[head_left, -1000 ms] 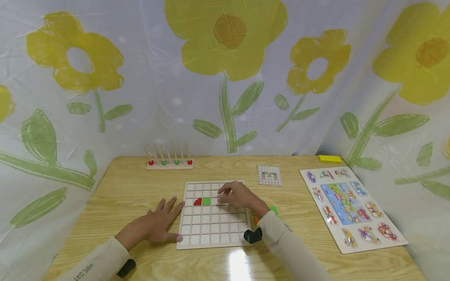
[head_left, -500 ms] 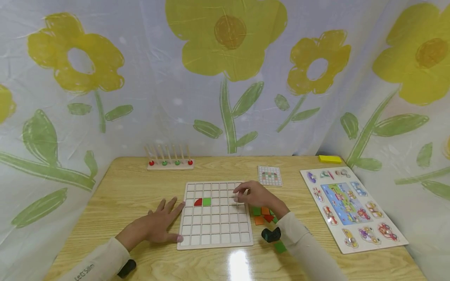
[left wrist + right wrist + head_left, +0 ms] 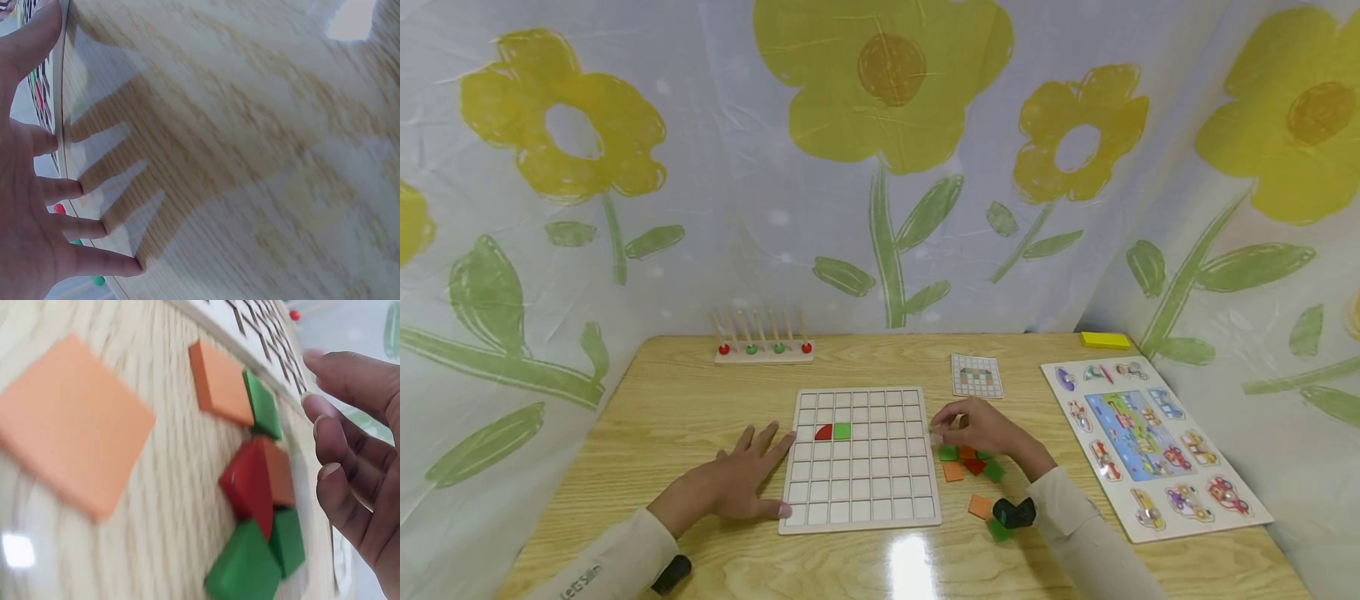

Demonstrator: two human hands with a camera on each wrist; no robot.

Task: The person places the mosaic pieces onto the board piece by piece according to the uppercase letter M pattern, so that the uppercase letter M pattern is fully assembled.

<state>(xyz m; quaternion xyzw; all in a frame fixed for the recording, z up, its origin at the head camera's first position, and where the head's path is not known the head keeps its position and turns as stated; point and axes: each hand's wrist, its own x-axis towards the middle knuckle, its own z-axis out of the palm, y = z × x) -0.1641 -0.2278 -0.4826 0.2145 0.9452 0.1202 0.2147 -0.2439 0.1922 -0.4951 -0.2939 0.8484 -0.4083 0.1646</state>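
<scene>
A white grid board [image 3: 880, 471] lies on the wooden table. In one of its rows, a red quarter-round tile [image 3: 824, 432] sits beside a green square tile [image 3: 842, 431]. My left hand [image 3: 737, 482] rests at the board's left edge with fingers spread, thumb at the lower corner. Just past the right edge hovers my right hand [image 3: 983, 427], fingers loosely bent. Nothing shows between those fingers in the right wrist view. Below it are loose tiles: an orange square [image 3: 222, 387], a red piece [image 3: 247, 481] and green ones [image 3: 247, 565], some touching. Another orange tile [image 3: 75, 425] lies nearer.
A small pattern card [image 3: 976, 376] lies behind the board to the right. At the back left stands a peg rack [image 3: 764, 353] with red and green beads. A picture puzzle board [image 3: 1150, 450] occupies the right side, and a yellow block [image 3: 1103, 340] sits behind it.
My right hand has moved right, from over the grid to beside the loose tiles, uncovering the board's right part. The left hand stays put, and the red and green tiles have not moved.
</scene>
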